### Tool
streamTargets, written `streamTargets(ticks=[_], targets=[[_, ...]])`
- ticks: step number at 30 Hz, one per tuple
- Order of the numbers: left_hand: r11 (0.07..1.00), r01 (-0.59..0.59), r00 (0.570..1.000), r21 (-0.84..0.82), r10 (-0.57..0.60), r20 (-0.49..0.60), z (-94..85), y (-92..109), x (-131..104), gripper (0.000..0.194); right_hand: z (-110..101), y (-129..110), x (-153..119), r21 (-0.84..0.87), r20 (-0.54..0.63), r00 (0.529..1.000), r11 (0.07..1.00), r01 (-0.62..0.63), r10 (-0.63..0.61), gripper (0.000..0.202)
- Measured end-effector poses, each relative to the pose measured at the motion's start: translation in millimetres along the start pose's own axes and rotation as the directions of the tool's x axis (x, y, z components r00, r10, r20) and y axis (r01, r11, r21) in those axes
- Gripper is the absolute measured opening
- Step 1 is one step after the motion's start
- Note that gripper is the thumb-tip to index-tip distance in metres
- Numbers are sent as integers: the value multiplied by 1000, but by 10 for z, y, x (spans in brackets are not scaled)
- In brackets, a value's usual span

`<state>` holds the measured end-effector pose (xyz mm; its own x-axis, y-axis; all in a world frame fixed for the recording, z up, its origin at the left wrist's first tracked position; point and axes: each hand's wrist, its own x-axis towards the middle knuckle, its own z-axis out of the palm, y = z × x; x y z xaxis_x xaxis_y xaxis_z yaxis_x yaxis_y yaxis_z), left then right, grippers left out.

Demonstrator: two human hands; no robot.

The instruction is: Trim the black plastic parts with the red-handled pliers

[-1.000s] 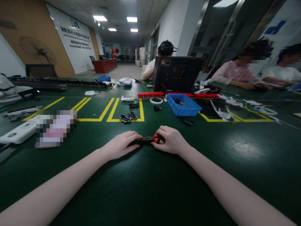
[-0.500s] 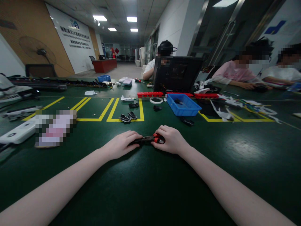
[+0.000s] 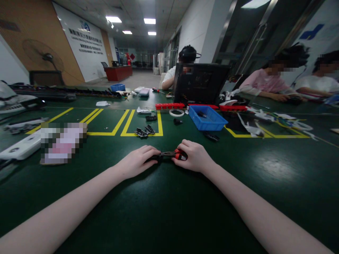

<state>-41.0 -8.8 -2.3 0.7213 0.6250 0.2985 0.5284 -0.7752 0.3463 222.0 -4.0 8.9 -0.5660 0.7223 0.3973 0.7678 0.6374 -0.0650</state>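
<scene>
The left hand (image 3: 139, 161) holds a small, dark part (image 3: 154, 157) in a narrow pinch; its shape is mostly hidden by the fingers. The right hand (image 3: 195, 156) is curled around the red-and-black handles of the dark metal pliers (image 3: 171, 154), which lie level between both hands, low over the middle of the smooth green worktop (image 3: 169, 208). Their tips reach the part — whether they grip it cannot be told.

Beyond the right hand stands an open rectangular blue plastic bin (image 3: 209, 124), a few dark pieces (image 3: 202, 114) inside. A ridged black piece (image 3: 211, 136) lies just beside its near wall. Near the worktop's far edge is a smaller blue bin (image 3: 118, 88) — its contents are unclear. Jagged, glossy black parts (image 3: 141, 132) lie within a yellow tape outline (image 3: 128, 134), two of them close to its near edge. A flat white ring (image 3: 176, 115) lies between that outline and the larger bin.
</scene>
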Motion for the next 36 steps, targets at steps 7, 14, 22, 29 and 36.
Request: streamTargets(ticks=[7,14,22,29,36], targets=[[999,2,1000,-45,-1,7,-12,-14,-5,29,-8,-5,-1,-4,-3,1000,1000,12,-12,27],[999,12,1000,-32,-11,15,-21,1,16,28,7,7,-4,-2,21,1000,1000,14,-14,28],[1000,19,1000,7,-19,12,-11,-6,20,28,21,11,-9,15,4,1000,1000,18,-18,28],[997,41,998,68,-38,-45,11,-12,24,26,20,24,-12,11,-2,1000,1000,-7,7,27],[997,39,998,64,-36,-48,11,-26,24,27,28,39,-6,1,-19,1000,1000,-9,9,27]])
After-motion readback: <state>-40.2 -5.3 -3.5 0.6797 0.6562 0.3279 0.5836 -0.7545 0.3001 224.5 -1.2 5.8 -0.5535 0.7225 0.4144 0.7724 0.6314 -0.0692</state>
